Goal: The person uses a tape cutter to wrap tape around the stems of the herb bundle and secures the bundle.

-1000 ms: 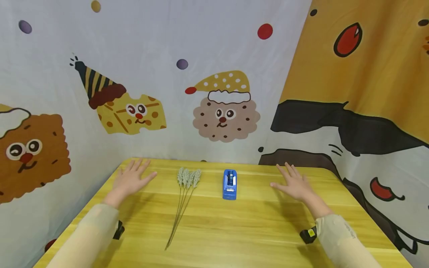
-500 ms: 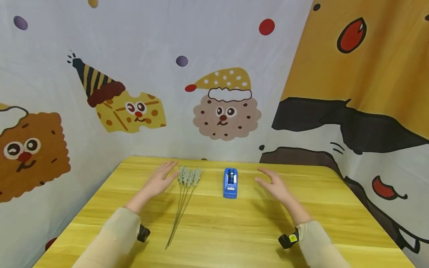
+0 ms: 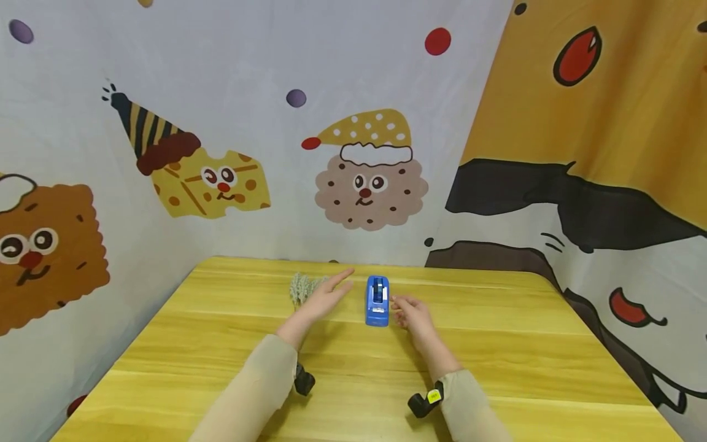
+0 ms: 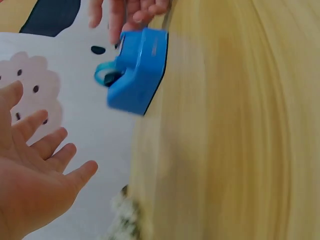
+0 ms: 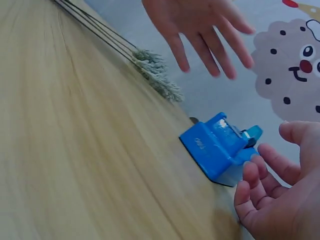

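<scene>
A blue tape dispenser (image 3: 378, 310) with a roll of tape in it stands upright near the back middle of the table. My left hand (image 3: 322, 299) hovers to its left with fingers extended, holding nothing. Close at the dispenser's right side is my right hand (image 3: 413, 316), its fingers loosely bent and nothing gripped; in the right wrist view the fingertips (image 5: 254, 160) overlap the dispenser's edge. Several dried-looking stems with pale grey-green heads (image 3: 300, 287) lie left of the dispenser, partly hidden beneath my left hand and forearm. Their full length shows better in the right wrist view, where the heads (image 5: 156, 75) lie flat.
The wood-grain table (image 3: 525, 344) ends at a cloth backdrop (image 3: 248, 55) printed with cartoon snacks. A black wrist camera (image 3: 304, 379) sits below my left wrist, another black camera (image 3: 424, 403) below my right.
Both hands have moved inward from the table's sides toward the tape dispenser. The left now passes over the stems; the right has bent its fingers. Dispenser and stems stay in place.
</scene>
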Available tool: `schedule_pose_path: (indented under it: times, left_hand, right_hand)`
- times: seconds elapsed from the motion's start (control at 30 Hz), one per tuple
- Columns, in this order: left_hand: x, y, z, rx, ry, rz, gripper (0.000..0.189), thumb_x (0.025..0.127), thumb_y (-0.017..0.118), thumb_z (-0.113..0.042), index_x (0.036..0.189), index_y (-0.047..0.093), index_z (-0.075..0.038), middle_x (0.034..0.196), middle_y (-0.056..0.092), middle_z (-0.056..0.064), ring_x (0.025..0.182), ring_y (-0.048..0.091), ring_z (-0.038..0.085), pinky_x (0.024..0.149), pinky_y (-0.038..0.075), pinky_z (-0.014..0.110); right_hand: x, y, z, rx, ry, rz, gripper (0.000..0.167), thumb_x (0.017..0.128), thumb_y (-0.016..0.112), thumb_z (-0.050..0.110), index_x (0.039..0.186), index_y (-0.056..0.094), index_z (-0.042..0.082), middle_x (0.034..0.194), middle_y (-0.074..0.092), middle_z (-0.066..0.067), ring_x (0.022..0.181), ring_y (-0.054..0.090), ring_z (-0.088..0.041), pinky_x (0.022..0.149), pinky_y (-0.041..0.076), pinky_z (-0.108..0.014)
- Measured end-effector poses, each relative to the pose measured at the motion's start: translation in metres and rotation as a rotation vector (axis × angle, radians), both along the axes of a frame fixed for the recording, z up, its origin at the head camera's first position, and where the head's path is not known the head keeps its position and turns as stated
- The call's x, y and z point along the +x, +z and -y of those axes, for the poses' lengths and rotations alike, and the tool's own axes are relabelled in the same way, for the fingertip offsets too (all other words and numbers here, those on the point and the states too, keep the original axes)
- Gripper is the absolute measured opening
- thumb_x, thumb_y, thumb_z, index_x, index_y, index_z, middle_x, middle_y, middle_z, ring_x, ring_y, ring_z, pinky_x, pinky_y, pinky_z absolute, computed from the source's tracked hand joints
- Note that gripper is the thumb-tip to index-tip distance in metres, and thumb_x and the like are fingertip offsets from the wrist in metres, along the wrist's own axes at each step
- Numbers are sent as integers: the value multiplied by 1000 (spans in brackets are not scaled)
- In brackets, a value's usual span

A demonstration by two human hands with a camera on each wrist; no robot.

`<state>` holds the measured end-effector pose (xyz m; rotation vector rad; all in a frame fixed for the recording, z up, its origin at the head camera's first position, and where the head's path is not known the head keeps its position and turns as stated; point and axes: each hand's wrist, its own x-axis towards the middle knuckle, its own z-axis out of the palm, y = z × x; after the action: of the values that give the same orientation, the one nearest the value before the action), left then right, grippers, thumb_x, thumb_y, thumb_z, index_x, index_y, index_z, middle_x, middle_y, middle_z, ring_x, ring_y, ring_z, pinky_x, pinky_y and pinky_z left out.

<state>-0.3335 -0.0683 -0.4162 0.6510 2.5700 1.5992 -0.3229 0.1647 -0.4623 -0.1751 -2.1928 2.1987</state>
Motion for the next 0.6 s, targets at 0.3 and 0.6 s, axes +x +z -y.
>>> schedule_pose_path:
  times: [0.3,0.6]
  left_hand:
    - [-20,-21,-38,193,36,204,55,101,47,-40,149,39,-14,151,37,14,136,34,38,108,26,60]
    - [-25,-36,-43,260,11,342,56,99,46,-48,150,39,-23,156,30,6,142,21,36,105,12,71]
  right_hand:
    - [-3,-9,10,-51,-20,-8,28,91,63,13,99,62,-14,70,52,-4,60,46,-12,53,42,-21]
    - [0,-5,13,50,0,-1,27,92,64,16,96,65,-11,68,53,-5,60,48,-14,54,44,-23]
